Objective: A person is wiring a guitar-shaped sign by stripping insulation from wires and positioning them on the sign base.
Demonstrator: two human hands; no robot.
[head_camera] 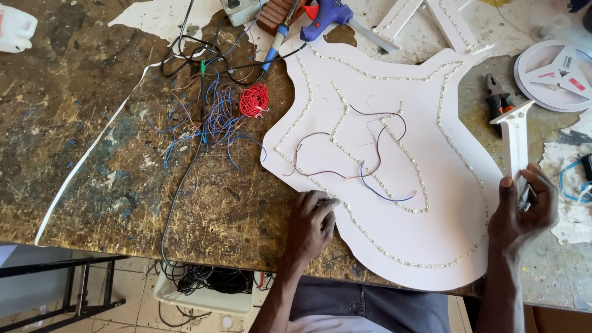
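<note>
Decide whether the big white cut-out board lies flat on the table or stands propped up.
Flat: the white board rests face-up on the table, loose wires lying across it.

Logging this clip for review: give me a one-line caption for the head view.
Left hand rests on the edge of a white guitar-shaped board lined with LED strip, while right hand holds a white bracket piece.
</note>
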